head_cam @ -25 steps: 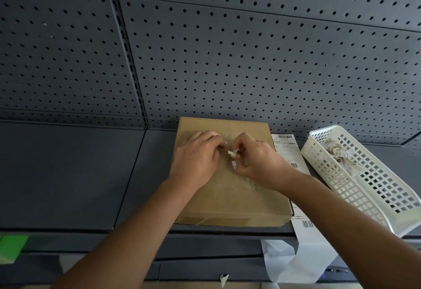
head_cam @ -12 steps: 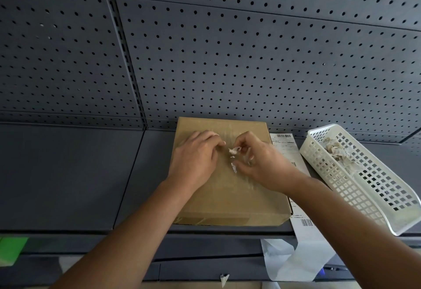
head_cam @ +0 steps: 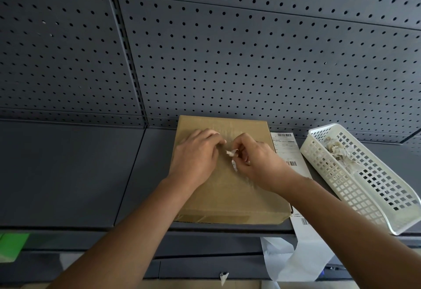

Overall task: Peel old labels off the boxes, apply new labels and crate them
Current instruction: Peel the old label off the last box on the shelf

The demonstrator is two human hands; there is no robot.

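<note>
Cardboard box point(head_cam: 227, 195) lies flat on the shelf point(head_cam: 68, 174), both hands at its middle. Right hand point(head_cam: 258, 162) pinches a curled white label scrap point(head_cam: 232, 152), which trails from its fingers point(head_cam: 241, 143) toward the box's near edge. Left hand point(head_cam: 196, 154), just left of the scrap, presses curled fingers on the box; whether they grip anything is hidden. Right of the box lie the new-label strip point(head_cam: 286, 149), then the white basket point(head_cam: 323, 163).

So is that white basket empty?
Not empty. Crumpled paper scraps lie inside the white basket, near its far end.
</note>
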